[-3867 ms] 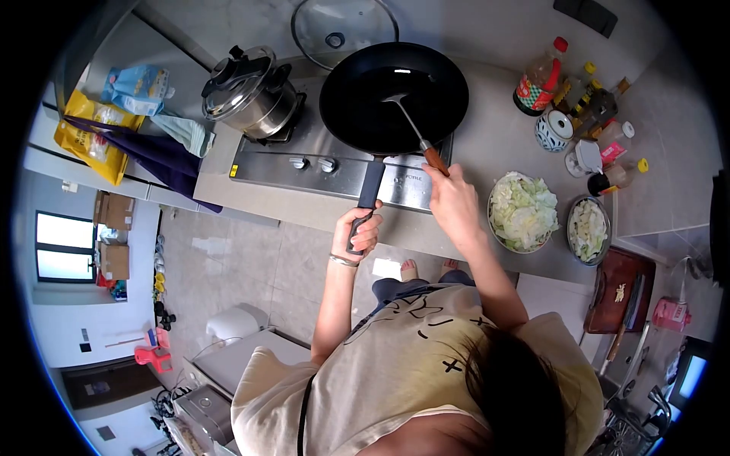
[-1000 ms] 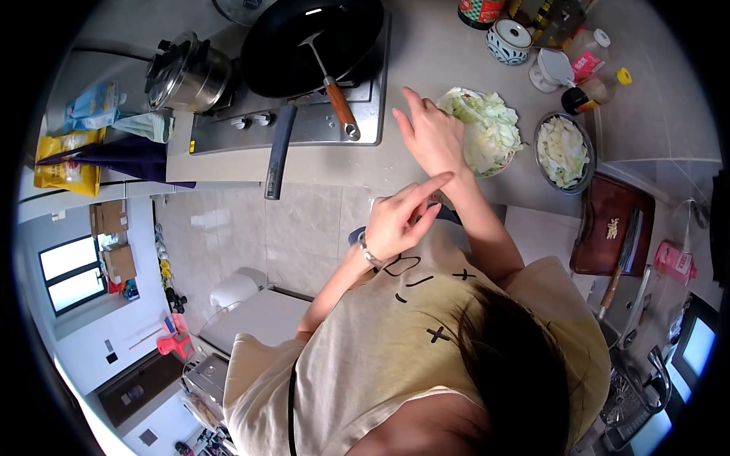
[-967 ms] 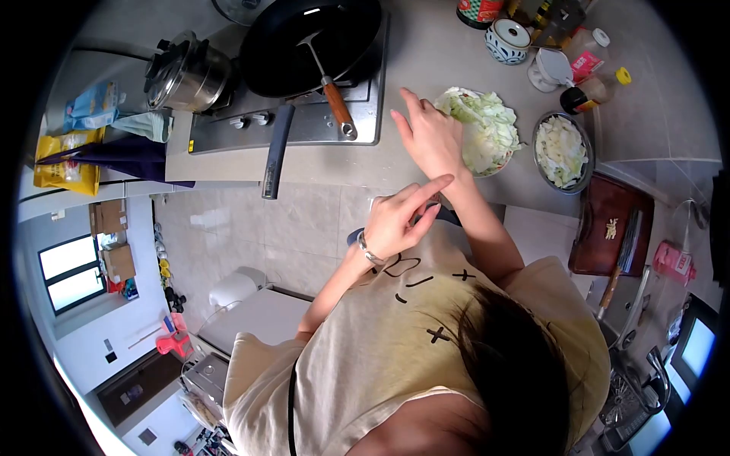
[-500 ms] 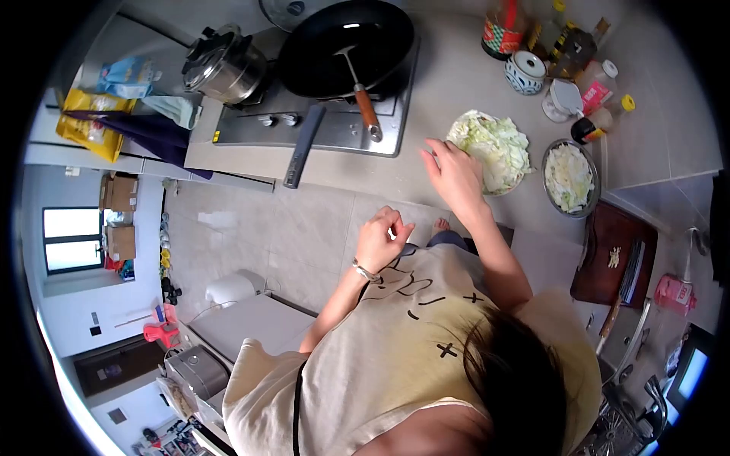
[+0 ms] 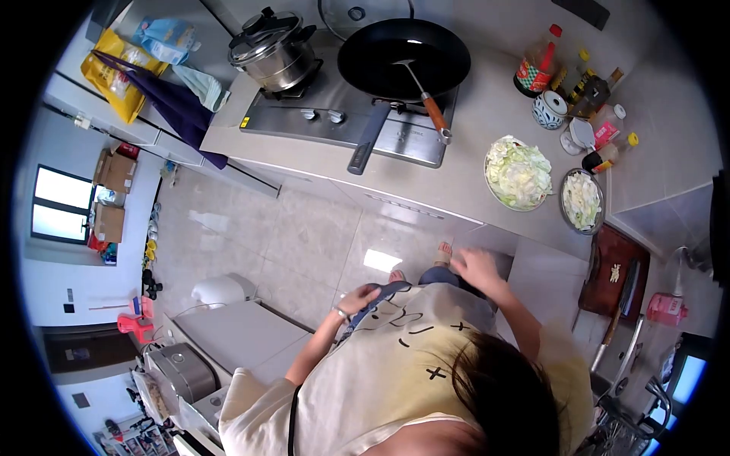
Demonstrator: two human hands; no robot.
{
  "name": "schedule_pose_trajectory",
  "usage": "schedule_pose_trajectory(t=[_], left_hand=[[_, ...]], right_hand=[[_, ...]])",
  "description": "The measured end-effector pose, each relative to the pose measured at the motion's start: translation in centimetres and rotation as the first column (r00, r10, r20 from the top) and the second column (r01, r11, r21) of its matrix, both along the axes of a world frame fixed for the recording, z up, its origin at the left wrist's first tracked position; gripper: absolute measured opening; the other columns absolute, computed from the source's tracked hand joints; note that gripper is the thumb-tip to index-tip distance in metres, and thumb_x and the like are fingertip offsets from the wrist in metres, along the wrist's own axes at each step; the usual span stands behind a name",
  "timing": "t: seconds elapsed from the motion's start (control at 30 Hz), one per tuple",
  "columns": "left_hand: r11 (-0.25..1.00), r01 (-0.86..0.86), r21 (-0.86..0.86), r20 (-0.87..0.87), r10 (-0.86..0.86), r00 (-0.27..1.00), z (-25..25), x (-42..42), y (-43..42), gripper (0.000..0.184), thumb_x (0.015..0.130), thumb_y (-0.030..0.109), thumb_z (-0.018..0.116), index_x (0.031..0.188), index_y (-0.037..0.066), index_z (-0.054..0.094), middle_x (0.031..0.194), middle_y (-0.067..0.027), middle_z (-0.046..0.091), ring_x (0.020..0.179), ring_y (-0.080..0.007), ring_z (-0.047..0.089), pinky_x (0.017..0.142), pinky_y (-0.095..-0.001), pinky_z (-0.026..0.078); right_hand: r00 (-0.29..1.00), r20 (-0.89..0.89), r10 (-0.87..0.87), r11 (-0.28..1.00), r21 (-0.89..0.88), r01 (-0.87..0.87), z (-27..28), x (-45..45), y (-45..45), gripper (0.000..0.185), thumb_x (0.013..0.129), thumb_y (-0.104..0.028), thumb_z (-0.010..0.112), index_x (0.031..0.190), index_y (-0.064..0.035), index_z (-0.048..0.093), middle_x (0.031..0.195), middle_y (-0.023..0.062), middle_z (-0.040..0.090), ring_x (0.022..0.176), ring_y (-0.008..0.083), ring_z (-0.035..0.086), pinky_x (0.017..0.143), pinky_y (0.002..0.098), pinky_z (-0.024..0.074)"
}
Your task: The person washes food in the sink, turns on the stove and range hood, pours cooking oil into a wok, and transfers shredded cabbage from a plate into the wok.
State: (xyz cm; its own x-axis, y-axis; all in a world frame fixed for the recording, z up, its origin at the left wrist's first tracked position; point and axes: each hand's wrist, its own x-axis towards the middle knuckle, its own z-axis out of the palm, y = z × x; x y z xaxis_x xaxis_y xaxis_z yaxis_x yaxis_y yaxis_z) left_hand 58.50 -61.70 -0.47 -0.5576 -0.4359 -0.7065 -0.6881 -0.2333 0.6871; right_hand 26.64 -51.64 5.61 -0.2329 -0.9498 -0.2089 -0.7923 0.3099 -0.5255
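My left hand [image 5: 359, 300], with a bracelet at its wrist, lies against my dark trousers at the hem of my shirt, fingers stretched out. In front of my body hangs my right hand [image 5: 477, 269], holding nothing, its fingers slightly apart and a little blurred. Beyond it on the counter, a plate heaped with chopped cabbage [image 5: 518, 173] is nearest, with no hand touching it. Beside that plate stands a metal bowl of pale cut cabbage [image 5: 582, 200]. On the stove sits a black wok [image 5: 372, 64], and a spatula with a wooden handle [image 5: 433, 114] rests in it.
A pressure cooker [image 5: 275, 53] occupies the left burner of the gas stove [image 5: 342, 125]. Sauce bottles [image 5: 537, 67] and a patterned jar [image 5: 549, 111] crowd the back corner. At the right, a cutting board [image 5: 604, 285] carries small pale pieces and a knife [image 5: 628, 289].
Both hands have dropped back toward my body. The right hand has left the cabbage plate's edge, and the left has moved down onto my trousers. The view has shifted.
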Motion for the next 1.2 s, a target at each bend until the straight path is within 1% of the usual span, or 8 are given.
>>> schedule_pose_trajectory(t=[0.1, 0.17, 0.37, 0.57, 0.77, 0.87, 0.97, 1.2], left_hand=[[0.985, 0.073, 0.158, -0.161, -0.047, 0.986, -5.1, 6.1, 2.8, 0.052, 0.086, 0.043, 0.049, 0.120, 0.004, 0.047, 0.112, -0.0096, 0.053, 0.105, -0.0184, 0.048, 0.091, -0.0278, 0.036], [0.984, 0.016, 0.177, -0.240, 0.028, 0.970, -6.5, 7.7, 4.1, 0.052, 0.087, 0.041, 0.048, 0.125, 0.006, 0.043, 0.118, -0.0114, 0.049, 0.110, -0.0195, 0.045, 0.094, -0.0279, 0.033], [0.591, 0.307, -0.746, -0.193, -0.632, 0.750, -16.3, 9.4, 5.3, 0.049, 0.087, 0.039, 0.046, 0.124, 0.008, 0.044, 0.122, -0.0147, 0.046, 0.111, -0.0229, 0.045, 0.094, -0.0290, 0.034], [0.964, 0.266, 0.018, -0.119, -0.262, 0.958, -16.4, 6.8, 3.9, 0.050, 0.085, 0.042, 0.049, 0.120, 0.006, 0.047, 0.117, -0.0139, 0.050, 0.108, -0.0220, 0.047, 0.092, -0.0295, 0.036], [0.973, 0.174, 0.149, 0.040, -0.182, 0.983, -15.7, 3.8, 2.1, 0.052, 0.082, 0.044, 0.051, 0.116, 0.005, 0.051, 0.111, -0.0130, 0.054, 0.104, -0.0211, 0.050, 0.090, -0.0300, 0.038], [0.983, 0.141, 0.120, 0.099, -0.153, 0.983, -15.6, 2.3, 1.4, 0.053, 0.081, 0.045, 0.052, 0.114, 0.004, 0.053, 0.109, -0.0126, 0.056, 0.103, -0.0206, 0.051, 0.088, -0.0303, 0.039], [0.991, 0.123, 0.061, 0.190, -0.132, 0.973, -15.1, 0.5, 0.7, 0.054, 0.080, 0.046, 0.054, 0.112, 0.003, 0.055, 0.106, -0.0121, 0.058, 0.101, -0.0202, 0.053, 0.087, -0.0305, 0.040], [0.916, -0.049, -0.398, 0.173, 0.127, 0.977, -11.3, -3.8, -2.7, 0.042, 0.081, 0.039, 0.057, 0.103, 0.003, 0.058, 0.090, -0.0112, 0.064, 0.080, -0.0219, 0.061, 0.070, -0.0306, 0.048]], right_hand=[[0.968, 0.242, 0.064, 0.833, 0.521, -0.185, -1.6, 1.9, 4.3, 0.039, 0.084, -0.040, 0.047, 0.093, -0.0044, 0.060, 0.090, 0.0184, 0.060, 0.082, 0.0336, 0.057, 0.072, 0.0400, 0.0439], [0.888, 0.459, -0.043, 0.836, 0.503, -0.220, -7.2, 3.4, 8.3, 0.038, 0.088, -0.038, 0.040, 0.095, -0.0071, 0.061, 0.088, 0.0143, 0.062, 0.080, 0.0304, 0.057, 0.075, 0.0395, 0.0443], [0.886, 0.267, 0.380, 0.904, 0.096, -0.417, -13.3, 5.2, 12.8, 0.034, 0.091, -0.024, 0.035, 0.119, -0.0111, 0.049, 0.123, 0.0151, 0.046, 0.110, 0.0425, 0.040, 0.097, 0.0424, 0.0312], [0.875, 0.483, 0.033, 0.825, 0.481, -0.297, -10.8, 5.6, 9.0, 0.043, 0.092, -0.031, 0.038, 0.128, -0.0070, 0.038, 0.134, 0.0164, 0.033, 0.117, 0.0399, 0.033, 0.098, 0.0400, 0.0294], [0.909, 0.414, 0.048, 0.826, 0.495, -0.269, -17.1, 2.7, 6.2, 0.047, 0.082, -0.045, 0.046, 0.110, -0.0079, 0.056, 0.105, 0.0219, 0.056, 0.098, 0.0354, 0.053, 0.084, 0.0401, 0.0420], [0.999, 0.043, -0.032, 0.944, 0.331, 0.016, -9.6, 2.4, 1.3, 0.041, 0.082, -0.041, 0.048, 0.099, -0.0064, 0.060, 0.090, 0.0204, 0.061, 0.082, 0.0370, 0.058, 0.071, 0.0419, 0.0459], [0.982, 0.116, -0.148, 0.978, -0.133, 0.163, -3.0, 1.0, -3.4, 0.027, 0.081, -0.030, 0.052, 0.089, -0.0052, 0.061, 0.087, 0.0161, 0.061, 0.074, 0.0358, 0.059, 0.064, 0.0423, 0.0461], [0.965, 0.014, -0.262, 0.607, -0.775, 0.176, 11.3, -1.8, -12.1, 0.016, 0.080, -0.018, 0.056, 0.088, -0.0041, 0.054, 0.083, 0.0108, 0.058, 0.073, 0.0312, 0.058, 0.058, 0.0398, 0.0452]])
